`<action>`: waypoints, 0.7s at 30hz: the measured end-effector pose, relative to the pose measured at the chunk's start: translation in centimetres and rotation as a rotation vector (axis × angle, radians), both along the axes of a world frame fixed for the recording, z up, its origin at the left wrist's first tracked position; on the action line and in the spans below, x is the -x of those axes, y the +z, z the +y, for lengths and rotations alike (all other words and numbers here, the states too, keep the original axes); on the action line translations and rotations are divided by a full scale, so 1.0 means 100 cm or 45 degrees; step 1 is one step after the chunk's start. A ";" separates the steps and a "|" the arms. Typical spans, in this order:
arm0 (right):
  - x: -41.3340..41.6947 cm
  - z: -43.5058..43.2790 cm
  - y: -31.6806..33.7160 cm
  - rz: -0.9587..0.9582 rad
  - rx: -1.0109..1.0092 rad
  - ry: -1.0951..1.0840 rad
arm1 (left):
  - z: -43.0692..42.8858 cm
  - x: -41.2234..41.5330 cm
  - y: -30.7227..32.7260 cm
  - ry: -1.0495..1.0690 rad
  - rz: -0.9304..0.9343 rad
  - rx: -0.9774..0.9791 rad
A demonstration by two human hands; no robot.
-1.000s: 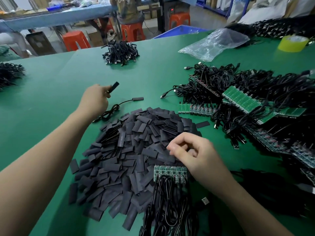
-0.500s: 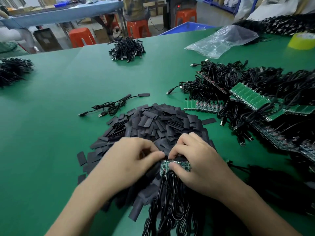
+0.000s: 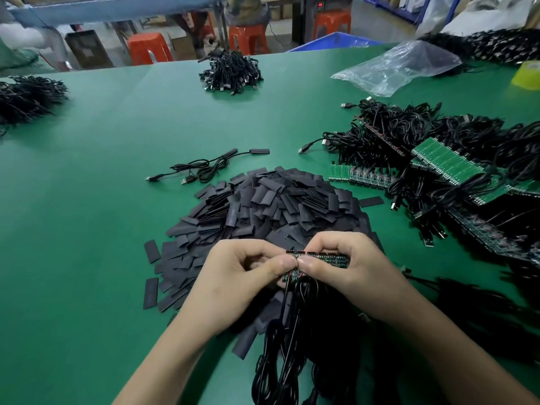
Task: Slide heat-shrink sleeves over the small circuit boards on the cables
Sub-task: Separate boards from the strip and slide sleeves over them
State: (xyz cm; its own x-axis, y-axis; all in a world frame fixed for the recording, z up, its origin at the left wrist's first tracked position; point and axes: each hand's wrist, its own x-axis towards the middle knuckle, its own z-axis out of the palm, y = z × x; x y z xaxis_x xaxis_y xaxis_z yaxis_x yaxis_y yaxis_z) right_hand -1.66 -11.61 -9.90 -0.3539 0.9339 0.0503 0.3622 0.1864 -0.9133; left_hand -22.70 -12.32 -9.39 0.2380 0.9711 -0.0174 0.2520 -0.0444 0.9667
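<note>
Left grip (image 3: 239, 276): thumb and fingers pinch the left end of the board strip (image 3: 330, 258).
Right grip (image 3: 347, 273): pinches the same strip, thumb tip touching the left thumb.
Board strip: held over the pile's 6 o'clock edge; black cables (image 3: 292, 346) hang from it.
Sleeve pile (image 3: 277, 206): flat black pieces on the green worktop (image 3: 87, 229).
Cable pair (image 3: 210, 168): 11 o'clock of the pile.
Board heap (image 3: 447, 162): 2 o'clock, tangled with cables.

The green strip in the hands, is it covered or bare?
Bare: the green strip shows its tiny parts, with no black sleeve on it.
</note>
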 end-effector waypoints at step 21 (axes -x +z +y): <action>0.003 0.001 0.000 0.357 0.225 0.134 | 0.001 -0.004 -0.009 -0.062 -0.412 0.187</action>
